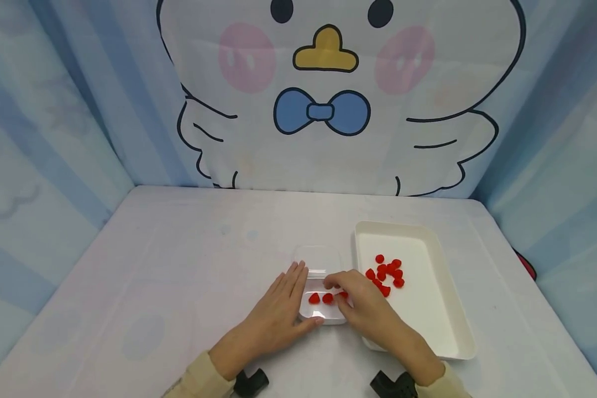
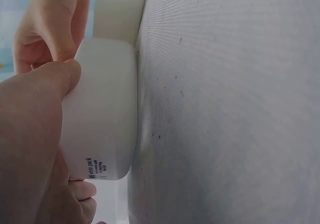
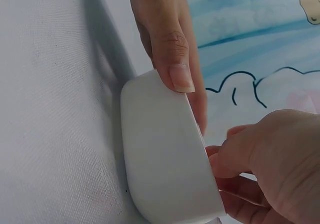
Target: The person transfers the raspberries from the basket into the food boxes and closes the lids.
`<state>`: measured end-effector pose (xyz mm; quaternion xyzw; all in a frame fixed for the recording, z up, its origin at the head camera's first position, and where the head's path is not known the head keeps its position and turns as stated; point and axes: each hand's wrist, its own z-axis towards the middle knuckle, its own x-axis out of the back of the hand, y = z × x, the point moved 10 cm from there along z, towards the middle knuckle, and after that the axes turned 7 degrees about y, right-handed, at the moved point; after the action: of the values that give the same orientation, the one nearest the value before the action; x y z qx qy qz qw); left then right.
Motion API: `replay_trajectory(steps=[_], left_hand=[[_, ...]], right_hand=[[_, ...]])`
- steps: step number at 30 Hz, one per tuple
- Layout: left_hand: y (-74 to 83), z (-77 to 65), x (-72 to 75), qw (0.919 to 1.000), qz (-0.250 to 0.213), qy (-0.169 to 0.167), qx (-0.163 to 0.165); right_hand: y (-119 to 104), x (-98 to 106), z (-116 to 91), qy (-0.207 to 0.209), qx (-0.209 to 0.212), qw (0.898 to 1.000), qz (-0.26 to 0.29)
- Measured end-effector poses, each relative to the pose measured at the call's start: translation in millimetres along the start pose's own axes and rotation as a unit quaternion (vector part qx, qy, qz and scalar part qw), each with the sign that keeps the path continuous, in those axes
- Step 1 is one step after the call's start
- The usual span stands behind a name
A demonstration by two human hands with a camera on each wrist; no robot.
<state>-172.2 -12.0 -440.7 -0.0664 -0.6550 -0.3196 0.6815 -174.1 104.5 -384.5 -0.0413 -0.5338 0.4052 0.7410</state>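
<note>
A small white box [image 1: 334, 320] with lettering on its side stands between the hands. Inside it lie small red lumps, one [image 1: 314, 298] at the left and another [image 1: 328, 298] beside it. My left hand [image 1: 278, 315] lies along the box's left side with straight fingers, its thumb resting on the front rim. The right hand [image 1: 368, 307] reaches over the box's right side, and its thumb and forefinger pinch a red lump [image 1: 344, 295] low inside. In the right wrist view, the box's wall [image 3: 165, 154] hides what those fingers hold.
A clear lid [image 1: 317, 257] lies behind the box. Close on the right is a larger white tray [image 1: 428, 326] with several loose red lumps [image 1: 390, 269] in its left part. Patterned curtains [image 1: 40, 166] enclose the white-covered table [image 1: 179, 249] at the sides and back.
</note>
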Motion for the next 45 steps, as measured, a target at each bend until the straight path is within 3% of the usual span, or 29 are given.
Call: replay_trajectory(steps=[10,21,28,36,45], left_hand=[[-0.5,-1.9,-3.2,1.0000,0.004,-0.006,0.003],[0.4,-0.8,-1.5,1.0000,0.000,0.006,-0.001],[0.8,-0.7,-1.2,0.9999,-0.008,0.006,0.001],[-0.8,0.8,-2.6,0.9998,-0.005,-0.010,0.014],[-0.3,-0.8,-0.9,0.9999,-0.007,-0.003,0.012]], right_hand=[[0.0,2.0,-1.6,0.005,0.005,1.000,-0.003],[10.9,26.2,2.4,0.048,0.000,0.999,0.014],[23.8,45.5,3.6,0.083,-0.010,0.996,-0.013],[42.9,65.6,3.2,0.105,-0.045,0.993,-0.030],[64.1,82.2,-2.9,0.126,-0.100,0.985,-0.056]])
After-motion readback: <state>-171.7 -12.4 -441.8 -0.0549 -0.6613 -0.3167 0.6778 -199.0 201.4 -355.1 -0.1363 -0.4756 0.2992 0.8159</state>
